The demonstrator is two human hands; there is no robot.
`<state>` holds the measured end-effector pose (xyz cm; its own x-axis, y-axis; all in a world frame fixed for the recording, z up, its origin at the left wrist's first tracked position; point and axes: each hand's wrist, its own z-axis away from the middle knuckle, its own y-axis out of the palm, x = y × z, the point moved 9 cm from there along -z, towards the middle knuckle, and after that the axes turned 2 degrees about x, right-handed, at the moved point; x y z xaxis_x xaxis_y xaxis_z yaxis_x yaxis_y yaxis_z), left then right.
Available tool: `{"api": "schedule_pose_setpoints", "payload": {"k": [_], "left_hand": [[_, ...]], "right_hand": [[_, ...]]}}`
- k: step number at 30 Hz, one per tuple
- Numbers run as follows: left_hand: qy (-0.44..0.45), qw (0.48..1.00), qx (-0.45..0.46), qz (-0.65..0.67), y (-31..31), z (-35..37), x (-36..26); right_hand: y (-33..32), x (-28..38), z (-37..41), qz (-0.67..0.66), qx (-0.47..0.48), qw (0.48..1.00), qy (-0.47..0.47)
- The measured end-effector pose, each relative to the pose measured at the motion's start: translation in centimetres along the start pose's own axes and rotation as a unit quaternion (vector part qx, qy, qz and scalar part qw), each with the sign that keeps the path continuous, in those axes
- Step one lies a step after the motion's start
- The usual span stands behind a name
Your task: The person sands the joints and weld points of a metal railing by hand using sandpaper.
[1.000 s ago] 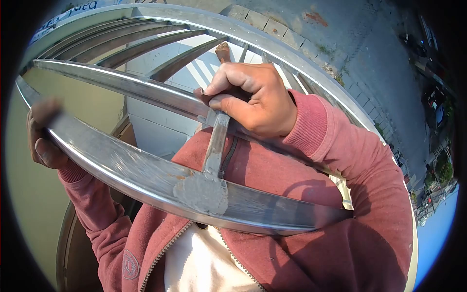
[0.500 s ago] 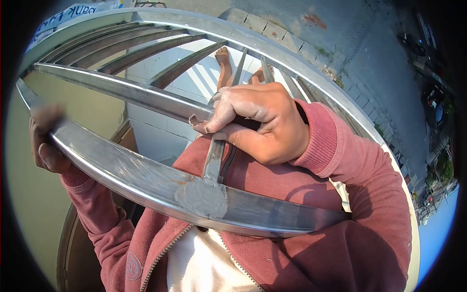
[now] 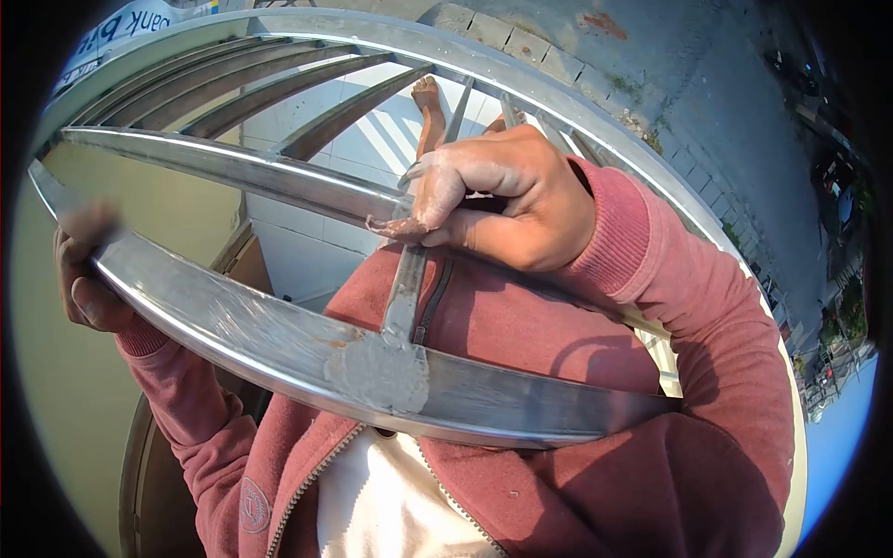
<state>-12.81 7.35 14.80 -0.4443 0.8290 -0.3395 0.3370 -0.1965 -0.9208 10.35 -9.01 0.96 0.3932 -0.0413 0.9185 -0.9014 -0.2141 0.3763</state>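
Observation:
My left hand [image 3: 91, 274] is wrapped round the far-left part of the flat metal top rail [image 3: 233, 312]; its upper part is blurred. My right hand [image 3: 512, 195] is closed in a pinch on a thin, curled, pinkish-brown scrap that looks like sandpaper [image 3: 398, 229]. Pale dust coats its fingers. They press the scrap near where an upright post [image 3: 406, 290] meets the lower metal rail [image 3: 279, 179]. A patch of grey filler [image 3: 381, 372] covers the joint of the post and the top rail. The scrap's rest is hidden in my fingers.
Several metal bars [image 3: 326, 116] run beyond the lower rail. Bare feet [image 3: 426, 98] stand on white tiles [image 3: 298, 256] below. Past the outer metal edge lie a paved strip [image 3: 521, 45] and a road [image 3: 735, 121] far down. A banner [image 3: 130, 28] hangs at top left.
My right hand has shifted slightly up, and its fingers have changed angle on the scrap. The view has tilted a little. My left hand keeps its grip on the top rail.

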Motion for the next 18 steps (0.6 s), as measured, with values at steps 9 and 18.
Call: {"api": "schedule_pose_setpoints", "payload": {"k": [9,18], "left_hand": [[-0.015,1.0,-0.011,0.003,0.0,0.3,0.2],[-0.003,1.0,0.003,0.007,0.0,0.1,0.1]], "right_hand": [[-2.4,-7.2,1.0,-0.023,-0.025,0.991,0.131],[-0.7,-2.2,0.0,0.035,0.013,0.999,0.016]]}}
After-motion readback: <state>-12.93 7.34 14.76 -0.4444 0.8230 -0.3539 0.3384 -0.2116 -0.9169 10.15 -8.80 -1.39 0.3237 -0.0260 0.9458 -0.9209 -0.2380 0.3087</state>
